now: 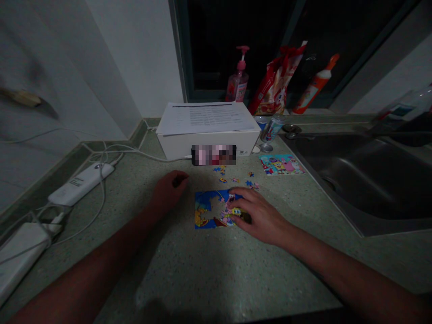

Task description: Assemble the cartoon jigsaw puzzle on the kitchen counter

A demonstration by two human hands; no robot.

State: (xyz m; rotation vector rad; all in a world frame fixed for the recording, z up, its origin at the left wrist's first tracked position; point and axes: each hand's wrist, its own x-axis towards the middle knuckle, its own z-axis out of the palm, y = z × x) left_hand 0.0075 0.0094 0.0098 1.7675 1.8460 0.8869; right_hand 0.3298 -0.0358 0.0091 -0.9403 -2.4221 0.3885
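A small colourful jigsaw puzzle (206,210) lies partly put together on the speckled counter (216,270). My right hand (258,213) rests on its right side, fingers curled down onto the pieces there; whether it holds one is hidden. My left hand (168,192) sits loosely closed on the counter just left of the puzzle, a dark bit showing between thumb and fingers. Several loose pieces (236,179) lie scattered just beyond the puzzle.
A white box (207,141) topped with printed paper stands behind the puzzle. A picture card (281,164) lies to the right beside cans (272,128). A steel sink (364,180) fills the right. Power strips (81,182) and cables line the left wall. Bottles and a bag stand at the window.
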